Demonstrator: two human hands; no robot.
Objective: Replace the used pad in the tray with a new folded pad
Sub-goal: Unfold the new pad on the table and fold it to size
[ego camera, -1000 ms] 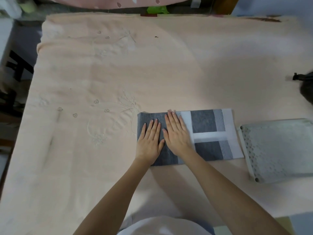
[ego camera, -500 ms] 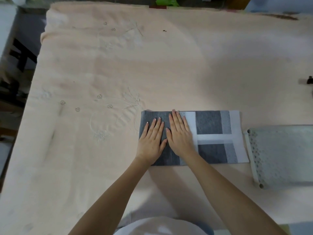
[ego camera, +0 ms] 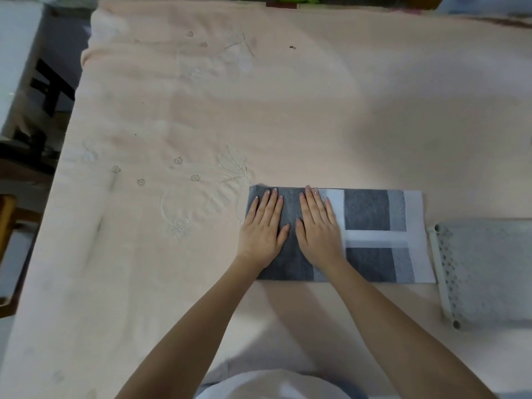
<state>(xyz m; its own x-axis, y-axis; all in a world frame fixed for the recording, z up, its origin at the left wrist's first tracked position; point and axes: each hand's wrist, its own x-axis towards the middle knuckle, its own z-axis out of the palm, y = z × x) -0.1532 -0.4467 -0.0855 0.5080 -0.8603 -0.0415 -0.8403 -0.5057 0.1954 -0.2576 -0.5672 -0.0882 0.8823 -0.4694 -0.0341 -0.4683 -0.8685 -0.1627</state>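
Note:
A folded grey-and-white pad (ego camera: 371,237) lies flat on the peach-covered table, a little right of centre. My left hand (ego camera: 263,226) rests palm down on its dark grey left end, fingers together and pointing away from me. Beside it, my right hand (ego camera: 316,226) also lies flat on the pad, its fingertips at the pad's far edge. Neither hand grips anything. A pale green perforated tray (ego camera: 483,272) sits just to the right of the pad, partly cut off by the frame edge.
A peach cloth with embroidered flowers (ego camera: 178,197) covers the whole table. Dark furniture (ego camera: 43,90) stands past the table's left edge. A green object (ego camera: 296,0) shows beyond the far edge.
My hands have stayed flat on the pad's left end, moving slightly apart. The camera has shifted, so the tray sits further toward the right frame edge and the dark object there has left view.

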